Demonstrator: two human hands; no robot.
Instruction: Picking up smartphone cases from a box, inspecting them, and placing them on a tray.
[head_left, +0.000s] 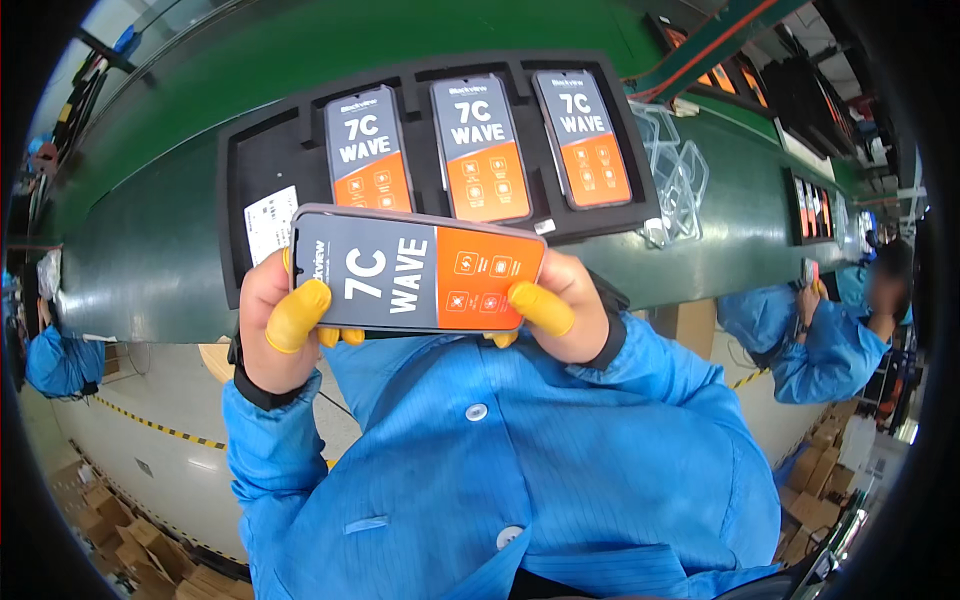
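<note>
Head view: phone (418, 272) held sideways, screen up, close over the chest, just short of the black tray (262, 160) on the green belt (150, 250). Left hand (275, 325) and right hand (560, 305) each pinch one short end, yellow-cotted thumbs on the face edges, probably to keep prints off the film. Three more phones (480, 145) sit in tray slots; leftmost slot holds only a white label (270, 222). Clear covers (675, 185) lie right of the tray.
</note>
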